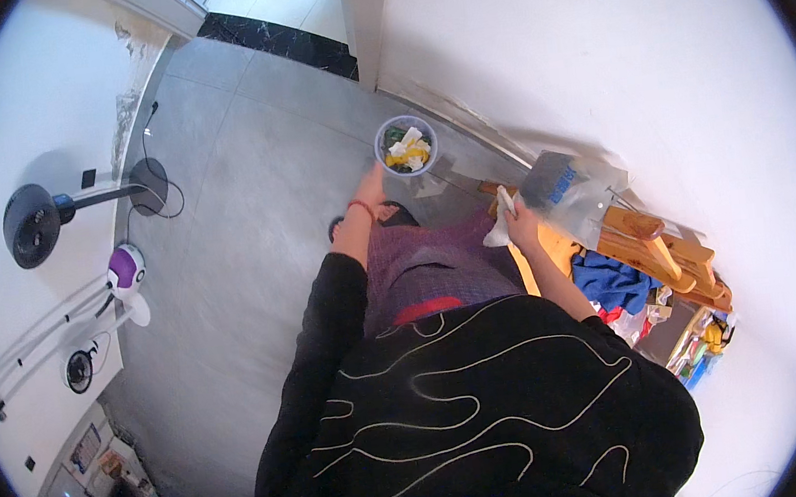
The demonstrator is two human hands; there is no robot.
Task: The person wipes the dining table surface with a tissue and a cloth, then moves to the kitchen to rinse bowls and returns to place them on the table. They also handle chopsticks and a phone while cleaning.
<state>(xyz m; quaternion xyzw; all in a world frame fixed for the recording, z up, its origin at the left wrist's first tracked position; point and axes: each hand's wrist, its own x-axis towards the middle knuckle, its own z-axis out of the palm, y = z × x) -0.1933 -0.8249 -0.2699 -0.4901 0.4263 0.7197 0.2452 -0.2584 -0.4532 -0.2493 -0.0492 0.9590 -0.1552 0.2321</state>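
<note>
Ahead of me on the grey tiled floor stands a round plastic waste bin (pixel 379 151) with crumpled white tissue, something yellow and dark green matter inside. My left hand (pixel 372 188), a red band at its wrist, is at the bin's near side; whether its fingers grip the rim cannot be told. On the right, my right hand (pixel 524 225) holds a white cloth or tissue (pixel 498 231) by its upper part, and the rest hangs below the fingers. That hand is beside a wooden bench (pixel 555 251) and a translucent plastic bag (pixel 564 186) bearing blue writing.
Blue cloth (pixel 613 279) and mixed items lie by the wooden furniture at right. A pedestal fan (pixel 33 225) with a loose cable on the floor stands at left, near a purple and white appliance (pixel 127 267). A dark stone threshold (pixel 277 43) crosses the doorway ahead.
</note>
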